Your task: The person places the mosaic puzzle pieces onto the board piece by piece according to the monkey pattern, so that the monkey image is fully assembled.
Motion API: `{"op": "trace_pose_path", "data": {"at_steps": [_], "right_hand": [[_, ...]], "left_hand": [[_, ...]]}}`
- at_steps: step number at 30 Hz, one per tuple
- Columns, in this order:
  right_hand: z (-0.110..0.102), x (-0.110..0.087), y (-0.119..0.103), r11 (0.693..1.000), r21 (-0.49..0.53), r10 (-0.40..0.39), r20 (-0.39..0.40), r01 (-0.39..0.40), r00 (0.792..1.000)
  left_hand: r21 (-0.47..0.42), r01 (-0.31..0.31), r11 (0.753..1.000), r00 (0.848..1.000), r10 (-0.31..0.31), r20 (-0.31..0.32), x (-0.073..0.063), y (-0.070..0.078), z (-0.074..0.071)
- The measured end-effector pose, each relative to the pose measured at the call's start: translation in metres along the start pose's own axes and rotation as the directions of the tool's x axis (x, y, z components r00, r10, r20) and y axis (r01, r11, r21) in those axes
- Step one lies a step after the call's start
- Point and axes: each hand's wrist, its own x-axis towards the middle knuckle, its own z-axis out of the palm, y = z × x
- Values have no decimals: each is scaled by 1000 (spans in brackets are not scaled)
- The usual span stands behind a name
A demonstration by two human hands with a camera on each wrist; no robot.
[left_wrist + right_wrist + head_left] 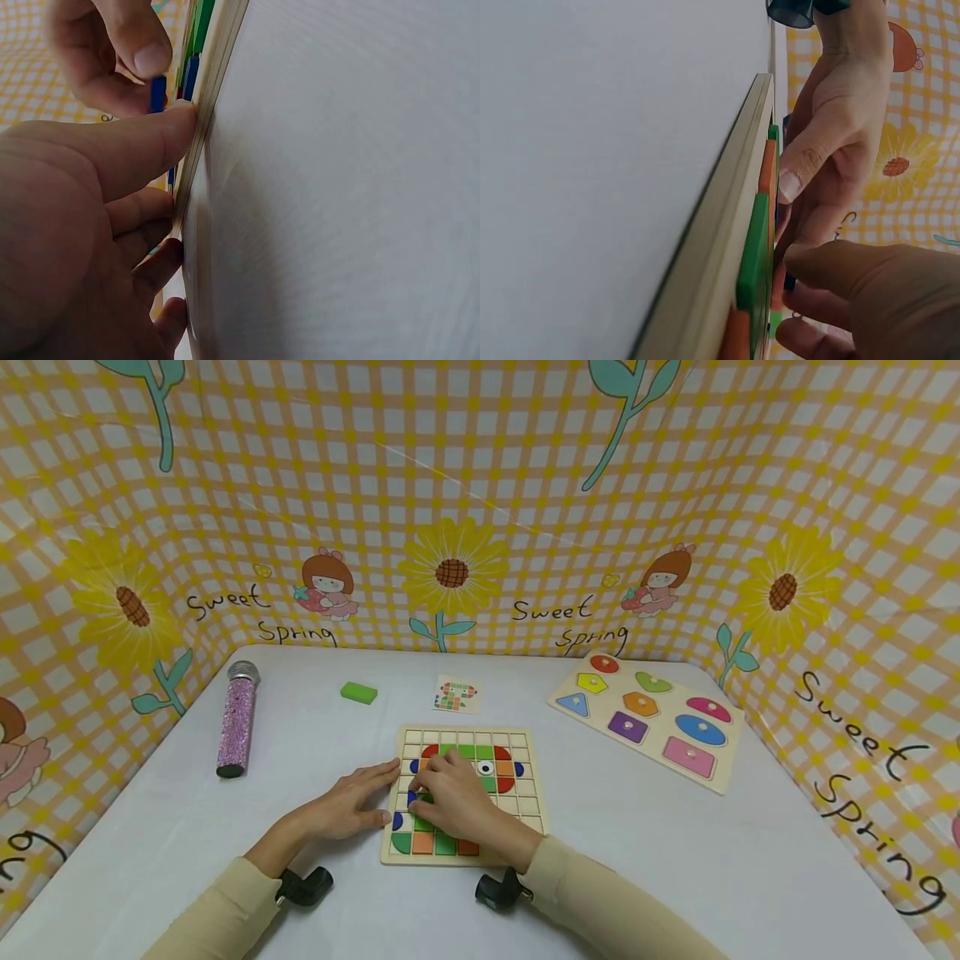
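A wooden grid board (529, 806) lies flat on the white table, with red, green, orange and blue tiles set in many of its squares. My right hand (459, 802) is over the left part of the board. Its thumb and fingertips pinch a small blue tile (157, 94), whose shape is mostly hidden. At the board's left edge is my left hand (341, 806), its thumb and fingers stretched out and touching the side. A tile with an eye (485, 767) shows beyond the right hand, which covers several squares.
Behind the board lies a small picture card (455, 694). To its left are a green block (358, 692) and a glittery pink microphone (237, 718). A knobbed shape puzzle (662, 724) lies at the right. Checked cloth (517, 468) walls in the table's back and sides.
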Motion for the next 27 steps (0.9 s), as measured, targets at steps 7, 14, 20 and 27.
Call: {"op": "trace_pose_path", "data": {"at_steps": [7, 14, 20, 27], "right_hand": [[4, 6, -2, 999, 1, 42, 51, -42, 998], [3, 3, 0, 999, 20, 32, 36, -33, 999], [1, -2, 2, 1000, 20, -5, 13, 4, 1000], [1, -2, -1, 999, 4, -42, 54, 42, 998]], "left_hand": [[1, -12, 1000, 1000, 12, 0, 0, 0, -1], [-1, 5, 1000, 1000, -5, 7, 0, 1, -1], [6, 16, 1000, 1000, -16, 8, 0, 0, -2], [5, -2, 1000, 1000, 2, 8, 0, -1, -1]]}}
